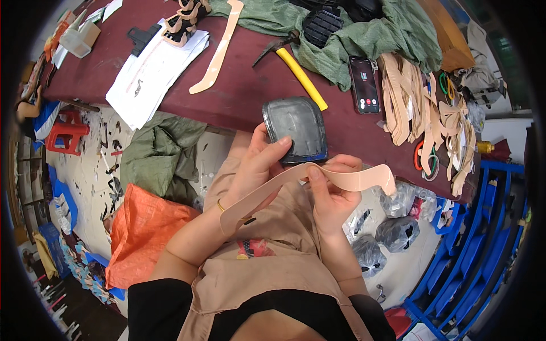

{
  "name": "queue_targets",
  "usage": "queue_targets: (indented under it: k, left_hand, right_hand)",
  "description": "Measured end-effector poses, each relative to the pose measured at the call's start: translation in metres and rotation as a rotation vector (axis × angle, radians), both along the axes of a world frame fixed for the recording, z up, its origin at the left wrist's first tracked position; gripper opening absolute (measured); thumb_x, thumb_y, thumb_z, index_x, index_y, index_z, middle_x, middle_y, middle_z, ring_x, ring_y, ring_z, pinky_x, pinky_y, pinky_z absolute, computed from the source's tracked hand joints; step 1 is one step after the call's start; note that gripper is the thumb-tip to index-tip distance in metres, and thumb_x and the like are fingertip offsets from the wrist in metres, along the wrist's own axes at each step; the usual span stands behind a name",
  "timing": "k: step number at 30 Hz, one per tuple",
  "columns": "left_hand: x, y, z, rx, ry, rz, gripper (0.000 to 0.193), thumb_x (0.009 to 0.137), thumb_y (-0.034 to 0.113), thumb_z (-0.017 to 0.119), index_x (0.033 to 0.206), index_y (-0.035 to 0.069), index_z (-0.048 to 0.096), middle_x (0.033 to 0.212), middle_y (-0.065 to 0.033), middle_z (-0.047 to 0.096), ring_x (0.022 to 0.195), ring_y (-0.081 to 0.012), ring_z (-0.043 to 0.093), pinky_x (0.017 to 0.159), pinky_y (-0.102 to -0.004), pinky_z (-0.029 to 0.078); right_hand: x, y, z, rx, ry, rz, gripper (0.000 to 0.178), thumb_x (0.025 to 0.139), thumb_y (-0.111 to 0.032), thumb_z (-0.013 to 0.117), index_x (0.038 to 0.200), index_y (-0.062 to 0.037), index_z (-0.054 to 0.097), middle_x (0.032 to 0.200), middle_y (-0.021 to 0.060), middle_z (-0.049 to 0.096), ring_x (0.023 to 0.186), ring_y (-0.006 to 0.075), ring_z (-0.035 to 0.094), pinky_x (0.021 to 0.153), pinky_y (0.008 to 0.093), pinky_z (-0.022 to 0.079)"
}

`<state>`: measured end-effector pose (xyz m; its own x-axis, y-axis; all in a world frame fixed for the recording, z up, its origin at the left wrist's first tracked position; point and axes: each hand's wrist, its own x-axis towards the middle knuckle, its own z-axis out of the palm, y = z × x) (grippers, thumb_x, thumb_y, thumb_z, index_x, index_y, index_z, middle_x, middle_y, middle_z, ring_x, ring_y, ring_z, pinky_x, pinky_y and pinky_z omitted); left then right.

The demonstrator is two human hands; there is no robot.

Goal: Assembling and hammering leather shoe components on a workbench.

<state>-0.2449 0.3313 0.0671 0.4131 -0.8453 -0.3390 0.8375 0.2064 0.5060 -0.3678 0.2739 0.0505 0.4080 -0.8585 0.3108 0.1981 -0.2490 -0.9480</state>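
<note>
Just off the table's near edge, my left hand (pixel 263 156) is closed on a rounded, dark grey panel (pixel 298 124), its thumb lying on the panel's face. My right hand (pixel 335 196) pinches a long beige strip (pixel 259 196) near its middle, thumb in front and fingers behind. One end of the strip hangs across my left forearm; the hooked other end (pixel 378 177) points right. The strip passes just below the panel's lower edge. Whether my left fingers also touch the strip is hidden.
On the maroon table (pixel 239 108) lie a yellow-handled hammer (pixel 301 78), a phone (pixel 364 85), papers (pixel 151 77), another beige strip (pixel 219 54) and piled beige strips (pixel 401 99). Green cloth (pixel 392 34) covers the far side. Scissors (pixel 429 162) lie at right, beside blue racks (pixel 472 244).
</note>
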Motion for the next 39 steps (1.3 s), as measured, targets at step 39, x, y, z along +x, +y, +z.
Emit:
queue_targets:
  k: [39]
  left_hand:
    - [0.028, 0.024, 0.004, -0.033, -0.01, -0.36, 0.068, 0.082, 0.007, 0.059, 0.142, 0.002, 0.026, 0.132, -0.0104, 0.048, 0.119, -0.0185, 0.05, 0.101, -0.0308, 0.04]
  right_hand:
    - [0.003, -0.036, 0.038, 0.223, 0.053, 0.192, 0.015, 0.072, 0.003, 0.075, 0.086, 0.0011, 0.068, 0.085, 0.0078, 0.06, 0.068, 0.0115, 0.061, 0.056, 0.0211, 0.049]
